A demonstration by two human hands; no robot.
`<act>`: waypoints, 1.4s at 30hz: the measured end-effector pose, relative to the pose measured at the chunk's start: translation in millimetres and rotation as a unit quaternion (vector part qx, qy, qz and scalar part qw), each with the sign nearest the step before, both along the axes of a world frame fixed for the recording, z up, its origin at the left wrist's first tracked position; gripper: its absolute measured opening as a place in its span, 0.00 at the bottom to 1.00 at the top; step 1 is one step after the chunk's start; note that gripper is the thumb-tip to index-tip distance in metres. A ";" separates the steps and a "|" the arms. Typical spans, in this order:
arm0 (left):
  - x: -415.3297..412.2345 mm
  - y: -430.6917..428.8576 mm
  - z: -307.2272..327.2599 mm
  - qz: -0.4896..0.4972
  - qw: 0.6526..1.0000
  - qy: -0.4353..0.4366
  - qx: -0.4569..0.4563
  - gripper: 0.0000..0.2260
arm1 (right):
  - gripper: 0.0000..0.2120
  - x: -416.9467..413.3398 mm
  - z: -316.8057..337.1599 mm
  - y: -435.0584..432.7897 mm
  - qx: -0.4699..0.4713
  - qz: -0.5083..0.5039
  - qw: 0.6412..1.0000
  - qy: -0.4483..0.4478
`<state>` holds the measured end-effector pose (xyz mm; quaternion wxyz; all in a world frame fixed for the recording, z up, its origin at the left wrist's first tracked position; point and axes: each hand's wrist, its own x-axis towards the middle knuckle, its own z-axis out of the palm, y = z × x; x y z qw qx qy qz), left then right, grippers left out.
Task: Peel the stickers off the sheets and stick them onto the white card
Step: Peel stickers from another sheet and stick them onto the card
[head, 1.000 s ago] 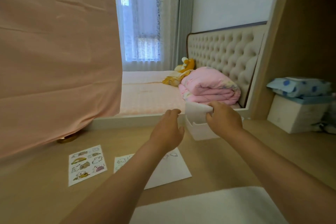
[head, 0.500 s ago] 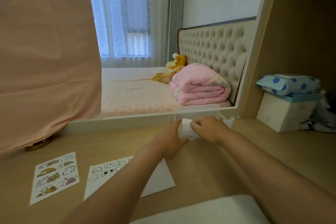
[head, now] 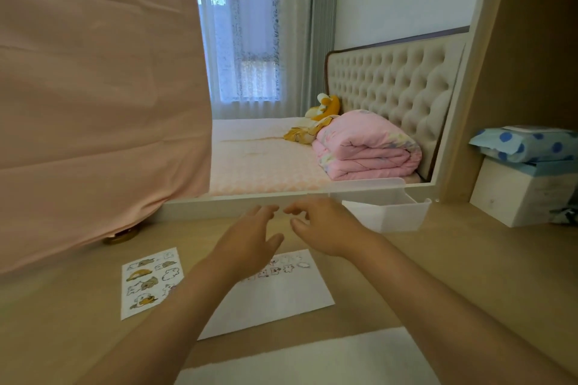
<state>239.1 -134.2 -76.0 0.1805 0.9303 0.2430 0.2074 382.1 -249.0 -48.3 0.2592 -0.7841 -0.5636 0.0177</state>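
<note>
Both grips have let go of the white scrap they held at the bin and come back toward me, away from it. My left grip (head: pixel 247 247) now hangs over the far edge of the white card (head: pixel 275 297), fingers loose and spread, holding nothing. My right grip (head: pixel 325 228) is beside it, a little beyond that same edge, fingers lightly curled and also empty. Their fingertips nearly meet without touching.

What matters next is the sticker sheet (head: pixel 151 281). It lies flat on the surface (head: pixel 469 275) just left of the card, long axis running away from me; my left forearm covers the gap between the two. From both grips it sits to the left and nearer me, and the left grip is plainly the closer one.

A row of stickers (head: pixel 291 267) already sits along the card's far edge, partly hidden under my left grip. The white bin (head: pixel 384 212) stands beyond the card's far right corner.

I judge the coming move to be a reach leftward and down onto the sheet, led by the left grip.
</note>
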 end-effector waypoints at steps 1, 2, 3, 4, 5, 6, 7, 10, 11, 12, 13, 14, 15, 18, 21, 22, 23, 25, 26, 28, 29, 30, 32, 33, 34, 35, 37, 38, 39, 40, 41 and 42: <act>-15.5 5.3 -1.0 0.012 1.000 0.001 0.002 0.25 | 0.17 -13.4 -2.5 6.5 -0.012 0.012 1.000 0.009; -30.8 10.7 -2.2 0.025 1.000 0.004 0.004 0.24 | 0.17 -26.2 -5.6 13.0 -0.024 0.025 0.999 0.016; -51.4 18.2 -3.6 0.041 0.999 0.012 0.007 0.22 | 0.18 -43.0 -9.8 22.6 -0.033 0.039 0.998 0.026; -64.7 23.3 -5.2 0.053 0.998 0.022 0.012 0.21 | 0.18 -53.3 -14.0 28.1 -0.041 0.047 0.997 0.034; -76.3 28.5 -6.8 0.066 0.997 0.033 0.017 0.21 | 0.18 -61.8 -19.0 33.1 -0.050 0.054 0.997 0.038; -91.8 35.1 -8.9 0.081 0.996 0.044 0.019 0.20 | 0.19 -72.9 -24.4 40.7 -0.059 0.064 0.996 0.038; -107.1 41.7 -10.7 0.096 0.994 0.059 0.017 0.20 | 0.20 -83.7 -29.5 48.2 -0.068 0.072 0.994 0.038; -146.5 60.3 -19.7 0.128 0.985 0.118 0.014 0.22 | 0.21 -113.3 -41.2 68.1 -0.082 0.100 0.991 0.021; -157.4 65.5 -24.0 0.134 0.981 0.136 0.015 0.23 | 0.22 -122.8 -43.6 73.7 -0.083 0.110 0.990 0.009; -167.1 69.3 -28.0 0.136 0.978 0.154 0.020 0.25 | 0.23 -131.6 -45.6 78.9 -0.085 0.120 0.989 -0.003; -175.2 71.4 -31.8 0.134 0.976 0.170 0.026 0.28 | 0.23 -140.0 -47.3 82.8 -0.091 0.130 0.987 -0.019; -181.9 72.7 -35.3 0.129 0.974 0.182 0.031 0.30 | 0.24 -147.0 -49.3 86.1 -0.102 0.140 0.984 -0.035; -187.2 73.5 -38.7 0.123 0.974 0.189 0.032 0.31 | 0.25 -152.7 -52.1 88.8 -0.113 0.150 0.981 -0.052; -196.2 75.2 -45.6 0.113 0.977 0.179 0.041 0.31 | 0.27 -160.3 -62.6 94.0 -0.123 0.155 0.977 -0.075; -199.1 78.5 -44.2 0.103 0.980 0.151 0.078 0.29 | 0.27 -161.0 -69.0 95.0 -0.086 0.151 0.983 -0.064; -199.9 80.0 -43.5 0.097 0.981 0.144 0.090 0.27 | 0.27 -160.4 -70.8 95.3 -0.073 0.151 0.984 -0.060; -200.8 80.6 -42.4 0.090 0.982 0.137 0.097 0.26 | 0.27 -159.8 -71.5 94.8 -0.060 0.153 0.985 -0.057; -202.7 81.2 -41.6 0.079 0.986 0.116 0.094 0.23 | 0.27 -157.7 -73.6 95.1 -0.028 0.159 0.986 -0.044; -203.5 80.4 -41.4 0.073 0.988 0.102 0.086 0.22 | 0.25 -156.3 -75.0 95.5 -0.006 0.163 0.986 -0.040; -204.1 76.8 -40.8 0.063 0.993 0.076 0.063 0.21 | 0.19 -153.7 -77.2 96.4 0.040 0.162 0.985 -0.049; -203.8 75.2 -40.8 0.059 0.995 0.066 0.050 0.20 | 0.16 -152.8 -77.6 96.7 0.058 0.154 0.984 -0.061; -203.3 73.7 -41.1 0.057 0.996 0.056 0.040 0.20 | 0.15 -152.2 -78.0 97.0 0.073 0.145 0.984 -0.074; -202.7 71.1 -42.1 0.057 0.997 0.021 0.037 0.20 | 0.13 -151.1 -78.3 96.5 0.113 0.130 0.980 -0.100; -202.6 70.3 -42.3 0.061 0.997 -0.004 0.043 0.20 | 0.12 -150.0 -78.5 95.8 0.137 0.127 0.977 -0.106; -202.7 69.7 -42.2 0.072 0.996 -0.029 0.050 0.19 | 0.12 -148.7 -79.2 95.7 0.157 0.128 0.974 -0.101; -203.1 67.6 -40.5 0.088 0.993 -0.049 0.055 0.19 | 0.13 -148.0 -79.0 95.2 0.173 0.132 0.972 -0.090; -203.4 63.8 -38.5 0.131 0.988 -0.073 0.046 0.13 | 0.15 -148.5 -77.6 94.1 0.198 0.133 0.969 -0.067; -202.8 61.9 -37.8 0.150 0.985 -0.082 0.028 0.10 | 0.15 -149.7 -76.1 93.4 0.209 0.132 0.967 -0.062; -202.1 60.6 -38.0 0.168 0.981 -0.093 0.002 0.08 | 0.16 -151.1 -74.7 92.2 0.218 0.129 0.965 -0.059; -201.5 58.9 -38.0 0.184 0.977 -0.102 -0.029 0.07 | 0.16 -152.3 -73.7 91.4 0.228 0.126 0.964 -0.060; -200.8 57.3 -37.8 0.200 0.972 -0.112 -0.059 0.08 | 0.17 -153.3 -72.8 90.4 0.236 0.123 0.962 -0.060; -200.2 55.8 -36.9 0.213 0.966 -0.121 -0.087 0.10 | 0.17 -154.1 -72.2 89.6 0.240 0.119 0.962 -0.057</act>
